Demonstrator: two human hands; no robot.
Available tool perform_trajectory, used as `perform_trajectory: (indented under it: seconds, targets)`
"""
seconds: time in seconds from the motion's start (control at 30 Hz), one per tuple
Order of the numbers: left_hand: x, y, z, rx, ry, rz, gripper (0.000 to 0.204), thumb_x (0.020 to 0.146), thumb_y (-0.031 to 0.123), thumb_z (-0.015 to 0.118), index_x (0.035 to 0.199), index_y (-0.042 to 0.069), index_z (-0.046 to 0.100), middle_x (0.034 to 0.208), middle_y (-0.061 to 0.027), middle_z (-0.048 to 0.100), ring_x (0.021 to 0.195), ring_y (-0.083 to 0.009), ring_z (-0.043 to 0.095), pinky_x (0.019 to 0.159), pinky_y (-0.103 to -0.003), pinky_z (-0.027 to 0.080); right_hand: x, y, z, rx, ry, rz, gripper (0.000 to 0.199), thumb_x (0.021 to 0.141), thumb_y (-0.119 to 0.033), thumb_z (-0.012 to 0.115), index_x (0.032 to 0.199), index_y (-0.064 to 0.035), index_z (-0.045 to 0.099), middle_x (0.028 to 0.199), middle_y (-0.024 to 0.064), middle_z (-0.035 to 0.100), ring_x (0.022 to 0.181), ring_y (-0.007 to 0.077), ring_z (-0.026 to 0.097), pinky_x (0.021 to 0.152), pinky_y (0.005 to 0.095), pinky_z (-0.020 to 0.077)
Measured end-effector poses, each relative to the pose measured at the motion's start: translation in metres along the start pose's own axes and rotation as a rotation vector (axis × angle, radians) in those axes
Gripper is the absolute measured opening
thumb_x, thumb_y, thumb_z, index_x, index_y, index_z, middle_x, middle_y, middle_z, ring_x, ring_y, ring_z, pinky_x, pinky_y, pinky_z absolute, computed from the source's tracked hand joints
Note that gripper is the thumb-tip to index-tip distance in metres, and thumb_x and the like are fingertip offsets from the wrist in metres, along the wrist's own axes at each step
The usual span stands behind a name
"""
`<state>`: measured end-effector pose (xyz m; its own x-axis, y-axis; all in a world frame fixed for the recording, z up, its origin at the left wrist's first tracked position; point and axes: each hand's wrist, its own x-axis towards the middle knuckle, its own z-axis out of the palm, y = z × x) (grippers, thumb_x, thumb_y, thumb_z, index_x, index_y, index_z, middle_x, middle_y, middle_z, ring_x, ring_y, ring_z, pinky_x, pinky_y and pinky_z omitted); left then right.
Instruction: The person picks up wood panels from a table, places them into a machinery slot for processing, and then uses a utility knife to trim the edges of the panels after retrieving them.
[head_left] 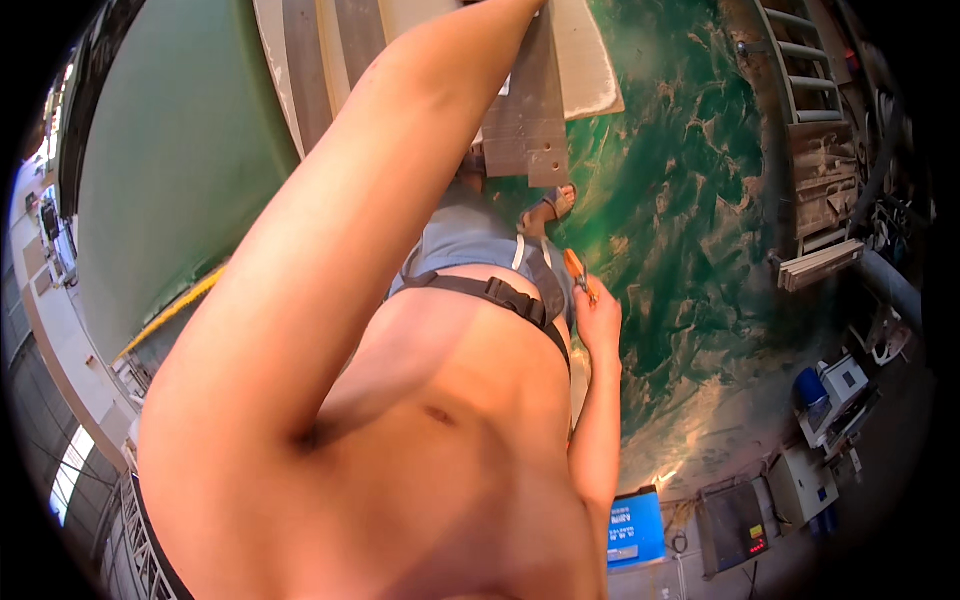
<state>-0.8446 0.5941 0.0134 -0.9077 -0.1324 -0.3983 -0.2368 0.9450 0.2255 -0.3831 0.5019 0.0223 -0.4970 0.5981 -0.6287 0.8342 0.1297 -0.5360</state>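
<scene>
- Closest to the camera is the person's bare torso, with a black strap and buckle [505, 293] running across it just above the grey-blue shorts [470, 240].
- The right hand [598, 318] hangs at the person's side, fingers curled shut around a small orange-handled tool [577, 270] that pokes up out of the fist. Can't really tell what kind of tool it is.
- The left arm stretches up and away across the whole frame. The left hand itself is cut off at the top edge, so no way to say if it's open or closed. The arm ends right at the grey metal plate [525, 120], the one with holes near its lower corner.
- That plate sits among a few pale long boards [585, 60] lying side by side.
- Below it, a sandalled foot [553, 205] stands on the green floor [690, 200].
- Further out: a metal rack [810, 70] on the right, and a blue box [636, 527] near the bottom.
</scene>
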Motion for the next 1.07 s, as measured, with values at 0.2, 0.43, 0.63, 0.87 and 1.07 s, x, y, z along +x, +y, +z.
perform_trajectory:
  seconds: [0.2,0.43,0.63,0.87,1.07]
  targets:
    - [0.003,0.015,0.033,-0.111,0.035,-0.044,0.07,0.082,0.033,0.057,0.143,0.022,0.024,0.152,-0.0156,0.006,0.139,-0.0356,0.009,0.109,-0.054,0.014,0.018,-0.082,0.0,-0.236,-0.164,-0.103,0.032,0.083,-0.023,0.054,0.113,-0.0122,0.058,0.087,0.022,0.063,0.083,0.0408,0.059,0.07,0.0475,0.0466]
    - [0.001,0.014,0.06,-0.24,0.182,0.015,0.053,0.09,0.021,0.04,0.142,0.025,0.03,0.153,-0.0154,0.005,0.14,-0.0356,0.004,0.11,-0.052,0.009,0.036,-0.149,0.038,-0.529,-0.15,-0.114,0.023,0.082,-0.02,0.052,0.1,-0.0061,0.058,0.08,0.0224,0.063,0.076,0.0414,0.06,0.069,0.0498,0.047]
    - [-0.035,0.009,0.033,-0.353,-0.03,0.154,0.057,0.085,0.03,0.052,0.139,0.023,0.036,0.152,-0.0188,0.007,0.139,-0.0392,0.006,0.109,-0.055,0.009,0.044,-0.159,0.048,-0.59,-0.072,-0.007,0.023,0.083,-0.02,0.052,0.095,-0.0011,0.058,0.078,0.0244,0.063,0.077,0.0423,0.061,0.07,0.0502,0.0478]
    - [-0.014,0.012,0.055,-0.396,0.164,0.107,0.048,0.091,0.018,0.035,0.138,0.022,0.038,0.152,-0.0202,0.005,0.139,-0.0392,0.003,0.108,-0.056,0.007,0.039,-0.171,0.055,-0.716,-0.064,0.036,0.024,0.082,-0.019,0.054,0.094,0.0011,0.058,0.08,0.0244,0.064,0.077,0.0411,0.063,0.071,0.0483,0.0493]
    - [-0.018,0.008,0.045,-0.399,0.069,0.125,0.051,0.09,0.022,0.037,0.141,0.02,0.033,0.152,-0.02,0.003,0.139,-0.0389,0.002,0.109,-0.055,0.005,0.034,-0.171,0.06,-0.749,-0.072,0.037,0.029,0.082,-0.019,0.055,0.103,0.0009,0.056,0.081,0.0232,0.065,0.077,0.0406,0.063,0.072,0.0479,0.0497]
